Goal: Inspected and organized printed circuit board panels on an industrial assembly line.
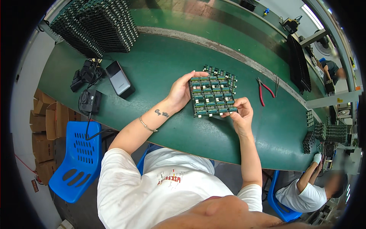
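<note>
Between my hands is a green circuit board panel (pixel 212 96), with rows of small components and white connectors. My left hand (pixel 180 91) grips its left edge, fingers reaching along the far corner. At the near right corner, my right hand (pixel 241 113) pinches the panel between thumb and fingers. Just beyond it, partly covered by the held panel, a second circuit board panel (pixel 231 80) shows at the far right. To the right of these lie red-handled pliers (pixel 261 94) and a pair of tweezers (pixel 276 84) on the green table.
Tall stacks of circuit boards (pixel 103 28) stand at the far left. A grey-black power bank (pixel 120 81), black adapters (pixel 87 73) and a small black device (pixel 90 101) sit nearer. A blue chair (pixel 78 160) is at left. At right, a person (pixel 305 194) sits beside more board stacks (pixel 331 133).
</note>
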Tool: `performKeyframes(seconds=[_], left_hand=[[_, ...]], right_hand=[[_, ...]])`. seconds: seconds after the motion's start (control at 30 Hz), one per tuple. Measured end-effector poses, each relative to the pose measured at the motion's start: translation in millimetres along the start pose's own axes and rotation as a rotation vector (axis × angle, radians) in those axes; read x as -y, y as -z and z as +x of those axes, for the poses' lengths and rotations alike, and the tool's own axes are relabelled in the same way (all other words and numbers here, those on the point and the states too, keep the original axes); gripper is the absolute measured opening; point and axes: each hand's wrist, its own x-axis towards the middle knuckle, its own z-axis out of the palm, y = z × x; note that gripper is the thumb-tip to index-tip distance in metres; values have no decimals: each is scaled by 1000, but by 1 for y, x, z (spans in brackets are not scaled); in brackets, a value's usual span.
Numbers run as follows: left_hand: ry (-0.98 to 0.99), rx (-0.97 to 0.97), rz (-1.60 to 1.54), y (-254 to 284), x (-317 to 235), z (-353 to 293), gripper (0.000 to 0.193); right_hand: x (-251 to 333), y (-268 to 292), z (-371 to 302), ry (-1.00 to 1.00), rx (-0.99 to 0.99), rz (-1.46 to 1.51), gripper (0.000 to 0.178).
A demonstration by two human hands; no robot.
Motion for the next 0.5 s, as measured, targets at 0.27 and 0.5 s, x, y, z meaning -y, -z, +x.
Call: performKeyframes(seconds=[0.27, 0.5], left_hand=[[-25, -2, 15, -2, 0, -1, 37], [-32, -1, 22, 0, 3, 0, 35]], right_hand=[[2, 0, 2, -6, -20, 62, 30], [6, -2, 5, -18, -114, 48, 31]])
